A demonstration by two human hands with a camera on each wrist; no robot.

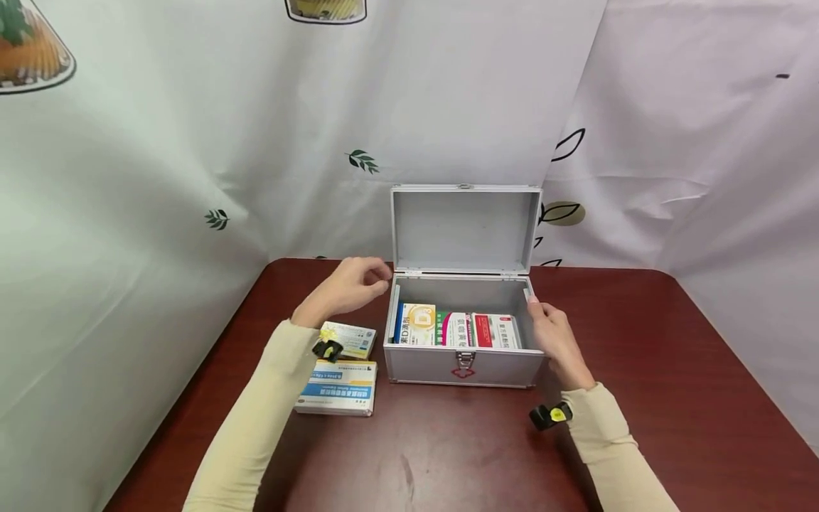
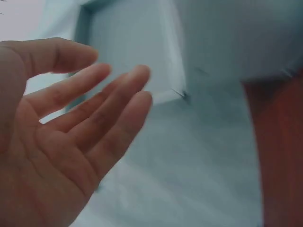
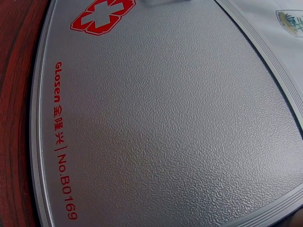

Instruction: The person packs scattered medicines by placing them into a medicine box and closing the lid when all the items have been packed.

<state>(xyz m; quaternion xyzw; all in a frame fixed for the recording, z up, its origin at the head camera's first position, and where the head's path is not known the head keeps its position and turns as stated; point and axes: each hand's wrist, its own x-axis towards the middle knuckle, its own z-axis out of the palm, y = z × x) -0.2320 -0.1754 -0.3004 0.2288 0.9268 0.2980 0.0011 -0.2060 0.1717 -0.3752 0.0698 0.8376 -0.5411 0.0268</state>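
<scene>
A silver first-aid case [image 1: 422, 365] stands on the table with its lid [image 1: 467, 231] raised. Inside, medicine boxes stand in a row: a white and yellow box [image 1: 419, 323], a green and pink box [image 1: 453, 328] and a red and white box [image 1: 495, 331]. My left hand [image 1: 354, 284], empty, hovers beside the case's back left corner, its fingers loosely bent and apart in the left wrist view. The right hand [image 1: 555, 338] holds the case's right side wall at the rim. In the right wrist view the case's front panel [image 3: 156, 113] fills the picture, hiding the grip.
Left of the case lie a small white medicine box [image 1: 358, 340] and a larger blue and white medicine box [image 1: 342, 387], below my left forearm. The dark red table [image 1: 461, 448] reaches back to a white printed curtain [image 1: 307, 199].
</scene>
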